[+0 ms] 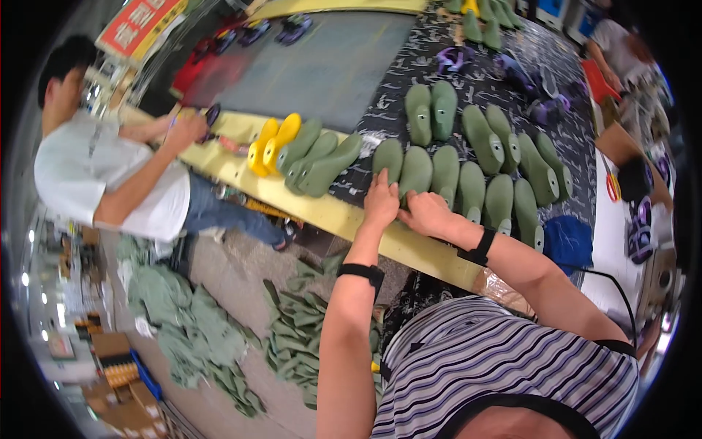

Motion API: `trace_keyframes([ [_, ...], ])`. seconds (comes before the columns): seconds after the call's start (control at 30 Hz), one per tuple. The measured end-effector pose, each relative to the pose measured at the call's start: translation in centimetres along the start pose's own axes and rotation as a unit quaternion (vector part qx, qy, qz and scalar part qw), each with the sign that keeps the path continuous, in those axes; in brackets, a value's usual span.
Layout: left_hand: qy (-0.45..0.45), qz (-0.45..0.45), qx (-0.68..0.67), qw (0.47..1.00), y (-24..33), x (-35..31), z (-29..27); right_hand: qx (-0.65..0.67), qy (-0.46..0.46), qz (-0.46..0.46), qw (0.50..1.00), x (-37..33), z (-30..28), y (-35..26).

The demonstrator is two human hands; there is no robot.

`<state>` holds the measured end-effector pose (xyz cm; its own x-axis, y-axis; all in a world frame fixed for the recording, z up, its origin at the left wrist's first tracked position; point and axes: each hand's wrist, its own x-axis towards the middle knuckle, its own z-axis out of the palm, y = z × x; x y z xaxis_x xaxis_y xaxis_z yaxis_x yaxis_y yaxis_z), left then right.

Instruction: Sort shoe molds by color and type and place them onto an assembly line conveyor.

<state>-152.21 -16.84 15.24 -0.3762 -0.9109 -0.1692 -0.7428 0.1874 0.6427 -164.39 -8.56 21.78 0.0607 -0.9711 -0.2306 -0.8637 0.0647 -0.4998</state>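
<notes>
Green plastic shoe lasts stand in rows on the dark patterned table. My left hand (pixel 382 199) has its fingers closed over the near end of the leftmost shoe last (pixel 387 155) in the front row. Right beside it, my right hand (pixel 428 214) grips the near end of the adjoining shoe last (pixel 416 168); the fingers partly hide that end. More lasts of the same kind, such as this pair of green shoe lasts (pixel 431 110), sit behind and to the right. Both my wrists wear black bands.
A yellow table edge (pixel 329 212) runs along my side. Left of my hands lie yellow shoe lasts (pixel 274 143) and several green ones. A co-worker (pixel 110 168) handles a dark strap at far left. Purple sandals (pixel 453 60) lie behind. Green lasts heap (pixel 300 329) on the floor.
</notes>
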Motion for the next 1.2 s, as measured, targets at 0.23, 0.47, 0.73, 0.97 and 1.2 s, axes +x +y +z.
trace_keyframes([
  [0.23, 0.089, 0.024, -0.293, 0.952, -6.1, -7.6, 0.4, -0.009, 0.000, -0.075, 0.997, 0.2, -1.0, -0.1],
  [0.47, 0.100, -0.354, -0.234, 0.900, -22.6, -33.8, 3.8, -0.061, 0.035, -0.136, 0.988, 5.5, 0.7, -7.8],
  [0.73, 0.088, -0.609, -0.369, 0.697, -27.8, -56.3, 14.9, -0.168, 0.152, -0.295, 0.928, 25.1, 10.2, -8.2],
  [0.97, 0.033, -0.582, -0.403, 0.705, -33.1, -56.2, 17.3, 0.038, -0.040, -0.102, 0.993, 24.2, 11.4, -13.5],
  [1.2, 0.227, -0.463, -0.572, 0.638, -39.3, -50.8, 11.6, -0.229, 0.148, -0.269, 0.924, 15.9, 14.4, -16.2],
])
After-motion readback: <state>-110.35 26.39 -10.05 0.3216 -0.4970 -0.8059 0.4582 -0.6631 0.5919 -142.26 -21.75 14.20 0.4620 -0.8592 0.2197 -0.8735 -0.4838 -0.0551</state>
